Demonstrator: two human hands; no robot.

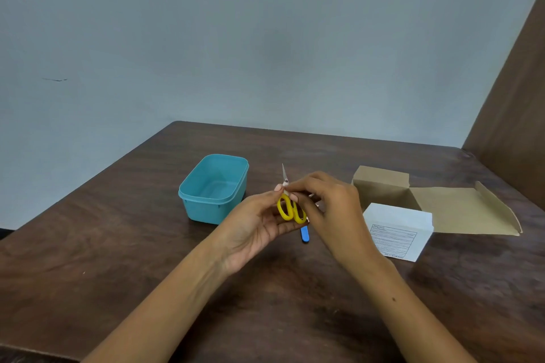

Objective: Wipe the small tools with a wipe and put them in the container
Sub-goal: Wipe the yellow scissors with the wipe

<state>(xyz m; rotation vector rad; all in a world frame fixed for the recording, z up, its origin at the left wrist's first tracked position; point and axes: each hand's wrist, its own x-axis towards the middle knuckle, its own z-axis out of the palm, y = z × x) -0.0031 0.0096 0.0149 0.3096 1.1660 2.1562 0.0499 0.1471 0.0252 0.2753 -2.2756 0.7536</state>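
Observation:
Small scissors (290, 209) with yellow handles and a thin steel blade pointing up are held in my left hand (259, 224), palm up, over the table's middle. My right hand (330, 206) pinches the scissors near the pivot, and a little bit of white shows there under the fingertips; I cannot tell if it is a wipe. A blue-handled tool (305, 234) lies on the table just below my hands, mostly hidden. The teal plastic container (212, 206) stands open to the left of my hands, with nothing visible inside.
An open white cardboard box (398, 233) with its brown flaps spread lies to the right. The dark wooden table (118, 259) meets a pale wall at the back and a brown panel (513, 97) at the right.

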